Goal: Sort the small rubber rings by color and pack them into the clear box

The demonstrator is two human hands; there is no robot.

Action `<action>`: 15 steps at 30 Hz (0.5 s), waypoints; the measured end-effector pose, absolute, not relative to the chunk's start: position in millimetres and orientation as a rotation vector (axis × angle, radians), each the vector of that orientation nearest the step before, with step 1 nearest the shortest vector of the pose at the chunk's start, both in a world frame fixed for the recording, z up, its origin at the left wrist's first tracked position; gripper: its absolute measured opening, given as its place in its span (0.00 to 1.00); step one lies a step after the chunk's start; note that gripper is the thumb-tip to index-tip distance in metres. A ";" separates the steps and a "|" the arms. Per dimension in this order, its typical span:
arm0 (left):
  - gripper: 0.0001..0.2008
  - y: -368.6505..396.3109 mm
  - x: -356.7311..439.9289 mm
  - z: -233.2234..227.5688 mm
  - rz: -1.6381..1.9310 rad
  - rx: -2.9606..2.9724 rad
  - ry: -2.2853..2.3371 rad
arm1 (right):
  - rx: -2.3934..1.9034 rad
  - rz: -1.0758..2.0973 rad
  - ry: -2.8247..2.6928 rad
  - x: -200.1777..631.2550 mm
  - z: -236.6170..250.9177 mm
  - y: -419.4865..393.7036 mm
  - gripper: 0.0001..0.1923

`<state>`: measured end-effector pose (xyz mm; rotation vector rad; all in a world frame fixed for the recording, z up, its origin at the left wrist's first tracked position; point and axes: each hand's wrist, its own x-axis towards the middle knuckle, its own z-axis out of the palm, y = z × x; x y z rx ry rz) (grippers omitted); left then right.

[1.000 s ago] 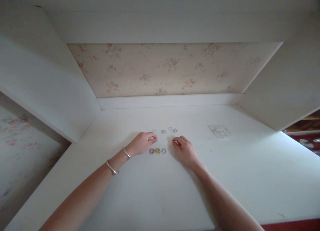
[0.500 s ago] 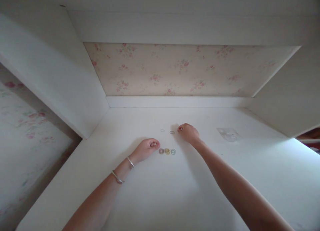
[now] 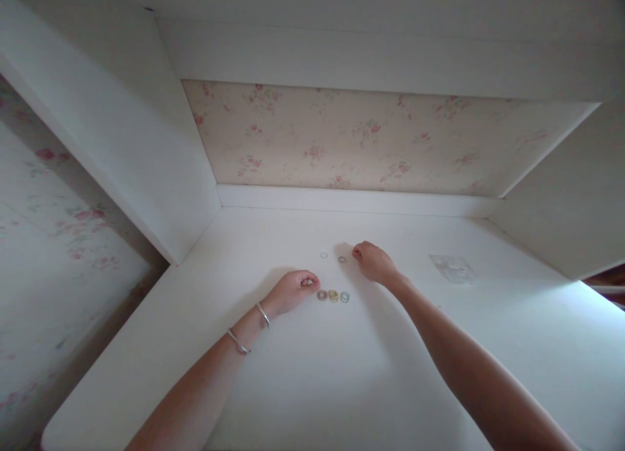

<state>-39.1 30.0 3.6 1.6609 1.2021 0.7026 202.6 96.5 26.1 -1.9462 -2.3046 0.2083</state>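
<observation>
Small metal rings lie on a white desk top. Three sit in a near row: a pinkish ring, a gold ring and a silver ring. Farther back are two thin silver rings. My left hand, with two bangles on its wrist, rests just left of the near row, thumb and forefinger pinched on a small ring. My right hand lies on the desk right of the far rings, fingertips curled together; what they grip is hidden.
A small clear plastic bag lies flat at the right of the desk. White side panels close in the desk left and right, with flowered wallpaper behind and a white shelf overhead.
My right hand reached away from me to the far rings and has stayed there, covering some of them. My left hand drew back, pinched, to the left end of the near row.
</observation>
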 end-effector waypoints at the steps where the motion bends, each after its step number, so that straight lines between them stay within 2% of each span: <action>1: 0.15 29.9 -39.0 3.8 0.704 1.659 1.201 | -1.906 0.199 -2.304 202.5 28.6 90.5 0.14; 7: 0.15 29.4 -38.0 5.7 0.712 1.666 1.185 | -1.489 0.297 -2.288 197.4 19.8 29.3 0.13; 15: 0.15 31.1 -37.8 0.0 0.739 1.688 1.211 | -1.414 0.276 -2.311 196.6 -4.5 -12.6 0.14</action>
